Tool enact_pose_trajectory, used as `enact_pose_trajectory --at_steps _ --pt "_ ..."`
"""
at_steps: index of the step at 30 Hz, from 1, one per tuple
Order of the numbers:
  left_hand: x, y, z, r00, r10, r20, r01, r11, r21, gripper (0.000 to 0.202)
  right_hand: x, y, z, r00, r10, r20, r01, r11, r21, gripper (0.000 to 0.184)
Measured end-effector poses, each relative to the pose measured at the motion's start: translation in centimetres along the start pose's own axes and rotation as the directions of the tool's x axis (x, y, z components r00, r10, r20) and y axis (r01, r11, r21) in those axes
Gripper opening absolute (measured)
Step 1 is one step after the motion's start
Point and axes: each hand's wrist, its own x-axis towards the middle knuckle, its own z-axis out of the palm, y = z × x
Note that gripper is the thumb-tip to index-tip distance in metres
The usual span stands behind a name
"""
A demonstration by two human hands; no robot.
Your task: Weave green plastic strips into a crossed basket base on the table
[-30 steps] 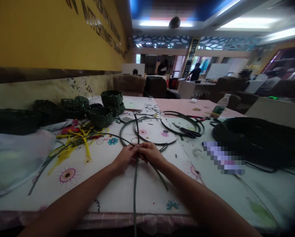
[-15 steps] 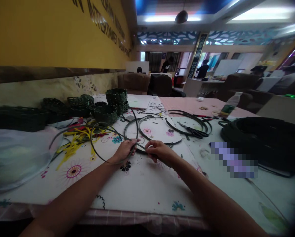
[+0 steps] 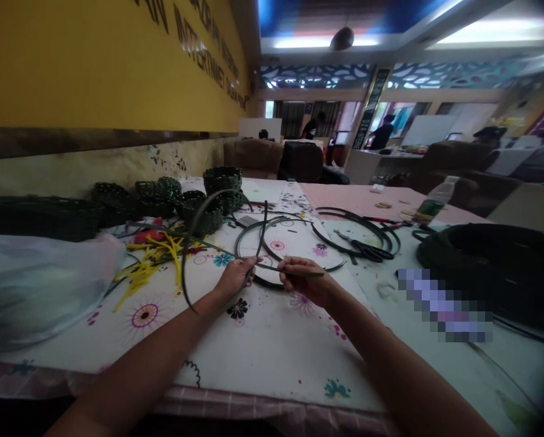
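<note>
My left hand (image 3: 238, 278) is closed around dark green flat strips (image 3: 261, 230), pinching them where they cross. One strip curls in a wide loop above my left forearm, and another stands up from the fingers. My right hand (image 3: 303, 280) pinches a strip whose end sticks out to the right past the fingers. Between the two hands that strip runs almost level. Beneath and behind them, coiled strips (image 3: 240, 240) lie on the flowered tablecloth (image 3: 263, 340).
Dark green woven baskets (image 3: 221, 180) stand at the back left, near yellow strips (image 3: 156, 255) and a white plastic bag (image 3: 39, 291). Black-handled scissors (image 3: 370, 250), a bottle (image 3: 436, 200) and a large dark coil (image 3: 490, 261) lie to the right. People are in the background.
My right hand has shifted slightly right, and a strip end now shows beyond its fingers. The strip loop by my left hand has swung up and changed shape. The view has turned slightly left.
</note>
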Motion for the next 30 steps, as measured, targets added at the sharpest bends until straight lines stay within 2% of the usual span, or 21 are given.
enact_pose_trajectory --at_steps 4,10,12,16,21,24,30 --pt "0.1 0.1 -0.1 0.999 0.022 -0.041 -0.022 1.000 -0.008 0.044 -0.1 0.2 0.1 0.998 -0.065 0.007 0.065 0.998 -0.005 0.026" --pt "-0.3 0.3 0.4 0.997 0.004 -0.072 -0.008 0.998 -0.063 0.043 -0.3 1.1 1.1 0.993 -0.111 0.045 0.117 0.979 -0.166 0.039" --pt "-0.6 0.3 0.7 0.998 -0.007 -0.057 0.003 0.997 -0.079 0.044 -0.1 1.5 1.2 0.991 -0.130 0.012 0.130 0.969 -0.210 0.043" --pt "-1.4 0.0 1.5 0.997 -0.072 0.033 0.073 0.997 -0.029 0.042 0.6 2.0 0.9 0.973 -0.154 -0.171 0.111 0.965 -0.238 0.039" --pt "-2.8 -0.7 2.9 0.964 -0.177 0.200 0.163 0.983 0.088 0.038 1.2 2.0 0.3 0.946 -0.204 -0.253 0.125 0.947 -0.296 0.026" --pt "-3.2 -0.8 3.2 0.944 -0.229 0.238 0.210 0.972 0.102 0.038 1.1 1.5 0.0 0.907 -0.274 -0.320 0.179 0.939 -0.295 0.024" --pt "-3.3 -0.2 3.4 0.920 -0.309 0.242 0.286 0.950 0.125 0.042 1.1 0.3 -1.4 0.779 -0.413 -0.471 0.303 0.907 -0.293 0.022"
